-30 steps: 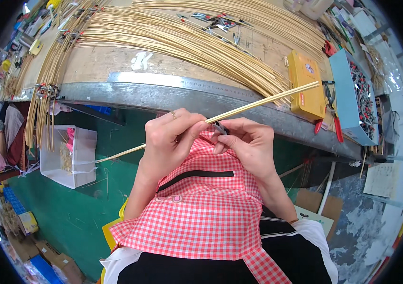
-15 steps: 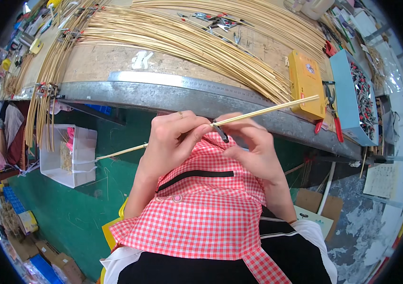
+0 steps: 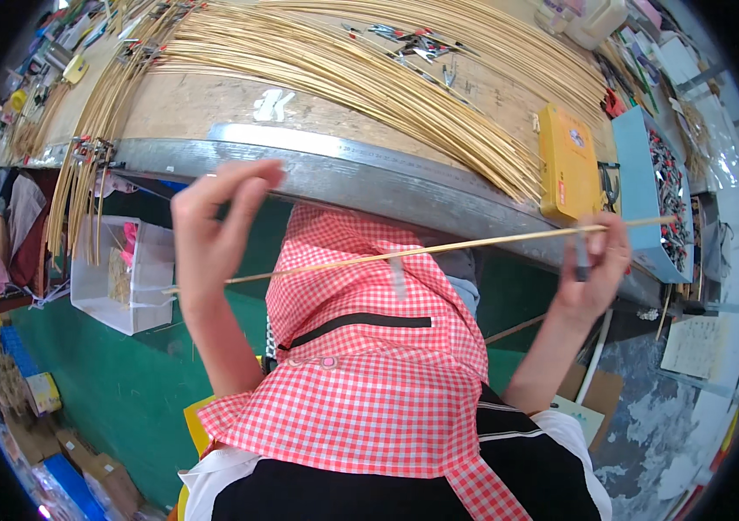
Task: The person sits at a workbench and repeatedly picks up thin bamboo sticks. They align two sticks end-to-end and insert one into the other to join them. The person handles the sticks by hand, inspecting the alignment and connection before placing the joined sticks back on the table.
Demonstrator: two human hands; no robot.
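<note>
A long thin bamboo strip (image 3: 439, 247) runs slantwise across in front of my apron, and its left part passes behind my left hand. My right hand (image 3: 597, 265) pinches it near its right end. A dark clip-like piece (image 3: 580, 258) shows at those same fingers, blurred. Under the strip's middle hangs a smeared grey shape (image 3: 398, 278), too blurred to name. My left hand (image 3: 217, 221) is raised near the table edge, fingers bent and thumb apart from them, with nothing seen in it.
Many bamboo strips (image 3: 343, 95) lie across the workbench, with loose clips (image 3: 422, 43) among them. A steel ruler (image 3: 300, 141) lies along the front edge. At right stand a yellow box (image 3: 567, 165) and a blue box of clips (image 3: 634, 165). A white bin (image 3: 152, 286) sits below left.
My hands have moved apart: the left up and left off the strip, the right outward to the strip's right end. The strip now lies lower at its right side.
</note>
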